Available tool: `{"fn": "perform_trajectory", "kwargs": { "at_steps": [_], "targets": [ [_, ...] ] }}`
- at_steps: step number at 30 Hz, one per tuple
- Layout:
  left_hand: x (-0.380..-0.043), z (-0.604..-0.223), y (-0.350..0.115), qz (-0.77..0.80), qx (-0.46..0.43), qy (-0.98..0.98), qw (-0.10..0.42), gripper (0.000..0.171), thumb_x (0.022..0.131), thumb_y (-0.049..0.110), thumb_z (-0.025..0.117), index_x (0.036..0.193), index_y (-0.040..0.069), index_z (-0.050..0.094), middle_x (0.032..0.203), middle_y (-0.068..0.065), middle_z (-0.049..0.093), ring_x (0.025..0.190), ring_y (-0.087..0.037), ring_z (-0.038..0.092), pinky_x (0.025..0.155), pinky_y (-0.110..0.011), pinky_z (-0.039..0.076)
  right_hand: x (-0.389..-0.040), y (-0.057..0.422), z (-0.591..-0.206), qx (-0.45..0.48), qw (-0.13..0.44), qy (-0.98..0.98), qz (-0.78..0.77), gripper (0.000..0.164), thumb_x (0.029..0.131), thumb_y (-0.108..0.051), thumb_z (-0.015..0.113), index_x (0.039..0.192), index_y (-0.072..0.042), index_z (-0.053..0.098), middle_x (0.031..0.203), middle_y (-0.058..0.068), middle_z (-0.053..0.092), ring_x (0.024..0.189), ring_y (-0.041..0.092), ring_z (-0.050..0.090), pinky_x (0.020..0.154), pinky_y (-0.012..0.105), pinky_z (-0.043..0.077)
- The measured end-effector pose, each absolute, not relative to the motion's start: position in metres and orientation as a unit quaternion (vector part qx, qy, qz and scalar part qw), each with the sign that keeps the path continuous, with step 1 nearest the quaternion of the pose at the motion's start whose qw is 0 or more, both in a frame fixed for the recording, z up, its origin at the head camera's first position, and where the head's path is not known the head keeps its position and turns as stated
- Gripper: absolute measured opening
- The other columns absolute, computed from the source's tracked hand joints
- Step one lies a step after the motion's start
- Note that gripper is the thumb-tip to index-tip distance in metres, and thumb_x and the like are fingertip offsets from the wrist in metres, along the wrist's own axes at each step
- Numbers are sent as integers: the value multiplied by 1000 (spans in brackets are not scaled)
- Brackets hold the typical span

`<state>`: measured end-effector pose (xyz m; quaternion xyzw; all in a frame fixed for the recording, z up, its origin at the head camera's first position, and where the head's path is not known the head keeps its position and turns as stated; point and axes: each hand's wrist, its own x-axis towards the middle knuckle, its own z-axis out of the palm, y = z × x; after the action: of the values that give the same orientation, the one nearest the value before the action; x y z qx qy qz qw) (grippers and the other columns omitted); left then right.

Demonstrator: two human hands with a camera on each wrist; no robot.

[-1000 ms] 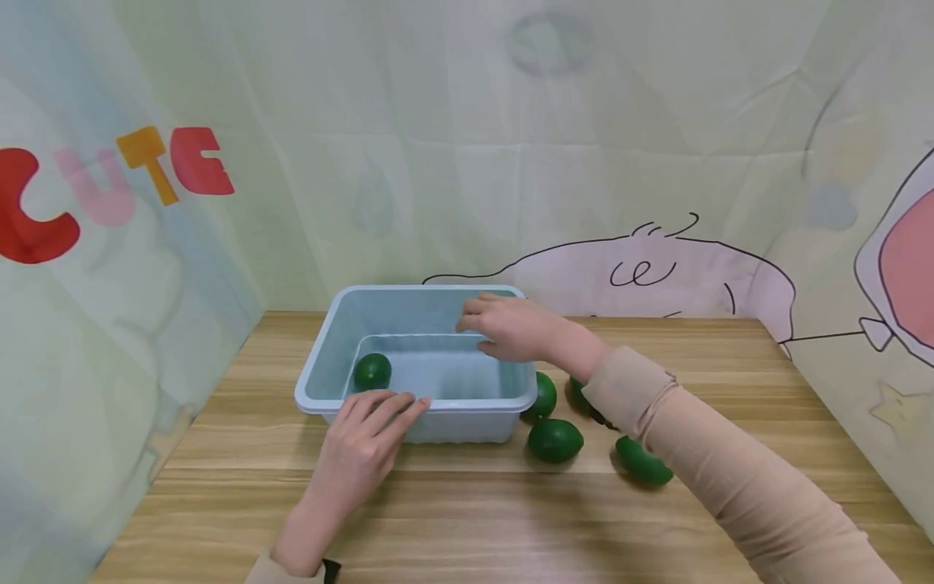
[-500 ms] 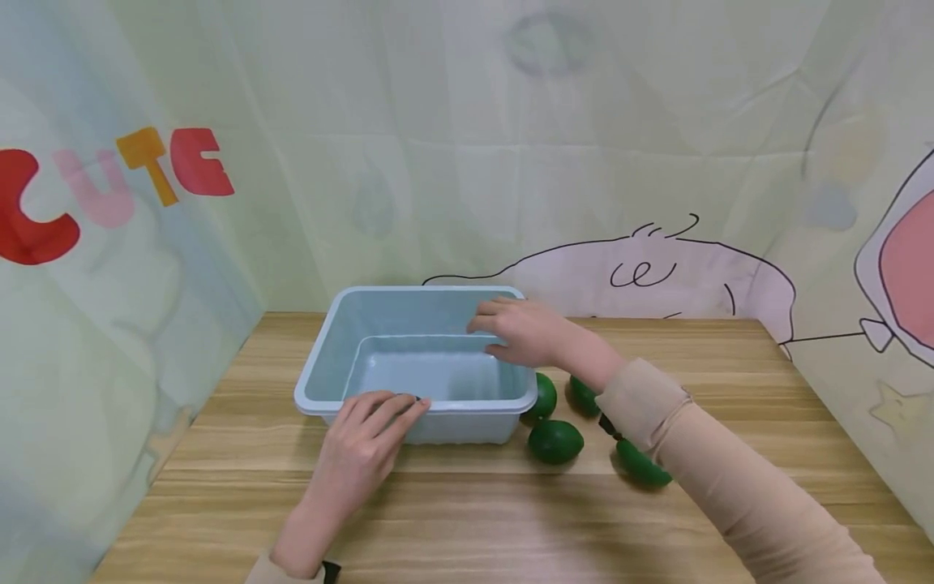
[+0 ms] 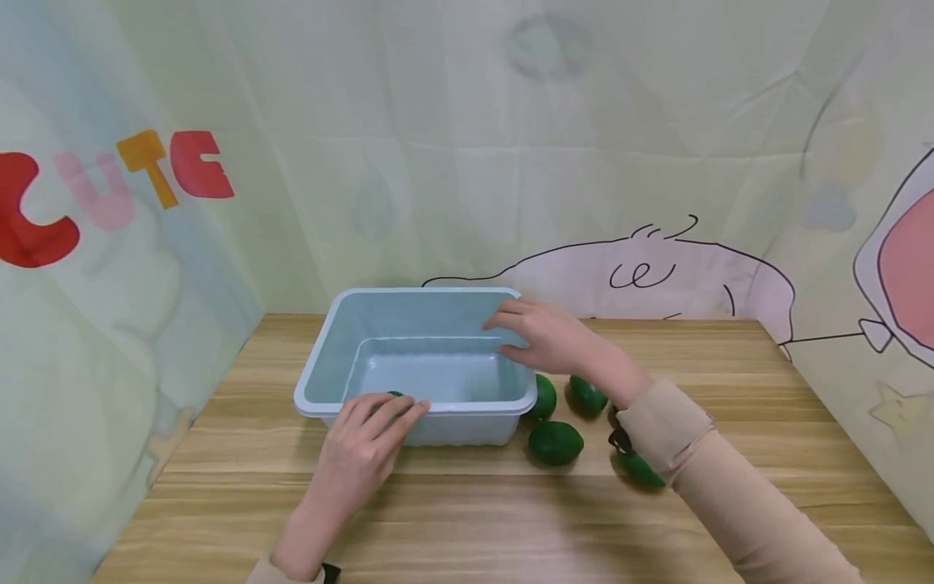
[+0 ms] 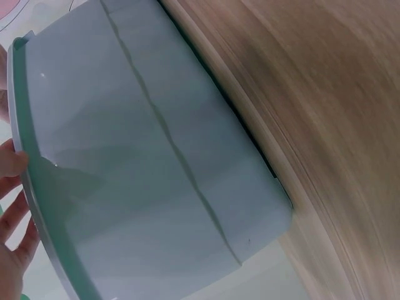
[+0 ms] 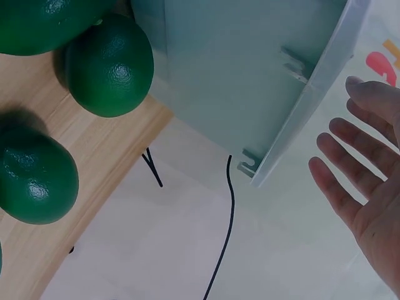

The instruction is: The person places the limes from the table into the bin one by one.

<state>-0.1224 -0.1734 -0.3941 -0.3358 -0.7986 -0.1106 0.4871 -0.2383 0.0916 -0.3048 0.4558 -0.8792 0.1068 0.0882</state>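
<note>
A pale blue plastic basin [image 3: 452,408] stands on the wooden table. My left hand [image 3: 365,446] rests on its near rim, fingers over the edge; the left wrist view shows those fingertips [image 4: 14,164] touching the rim. Just beyond them, only a sliver of a green lime [image 3: 396,393] shows inside the basin. Over the basin's right end hovers my right hand [image 3: 550,334], holding nothing, its fingers spread and loosely bent in the right wrist view. Several more limes, including a near lime [image 3: 556,443] and a farther lime [image 3: 588,396], lie to the right of the basin.
A lime [image 3: 540,397] sits close against the basin's right side. Another lime [image 3: 639,469] is partly hidden by the right sleeve [image 3: 700,462]. A printed cloth [image 3: 438,162] hangs behind the wooden table [image 3: 467,519] and along its sides.
The lime inside the basin has rolled toward the near wall, mostly out of sight behind my left fingers. My right hand has drawn slightly rightward and back. My left hand has stayed put.
</note>
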Motion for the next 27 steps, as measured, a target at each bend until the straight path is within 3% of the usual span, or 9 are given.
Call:
{"fn": "perform_trajectory", "kwargs": {
  "at_steps": [27],
  "targets": [
    [-122, -394, -173, -109, -334, -798, 490, 31, 101, 12, 43, 107, 11, 73, 94, -4, 70, 84, -24, 61, 71, -37, 49, -215, 115, -316, 417, 141, -881, 172, 35, 89, -22, 69, 123, -16, 63, 120, -1, 63, 115, 17, 57, 91, 35, 53]
  ]
}}
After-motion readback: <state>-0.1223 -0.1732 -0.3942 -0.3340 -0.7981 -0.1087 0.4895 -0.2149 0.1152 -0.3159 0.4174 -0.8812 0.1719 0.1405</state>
